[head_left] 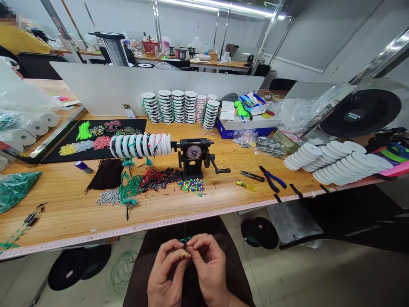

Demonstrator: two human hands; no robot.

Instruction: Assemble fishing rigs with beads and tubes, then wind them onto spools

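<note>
My left hand [168,268] and my right hand [207,266] meet below the table edge, over my lap. Both pinch a thin dark line [185,213] that runs up toward the table. A small green piece [185,239] sits on the line just above my fingertips. The line leads toward the black hand-crank winder [194,155], whose shaft carries a row of white spools [140,146]. In front of the winder lie coloured beads [192,186], black and red tubes [158,177] and green pieces [131,185].
Stacks of white spools [179,106] stand at the back, more lie at the right [335,160]. Blue-handled pliers [271,178], small snips [252,175] and a yellow tool [246,185] lie right of the winder. A black fan [364,111] is at the right; a measuring tape [128,230] lines the table edge.
</note>
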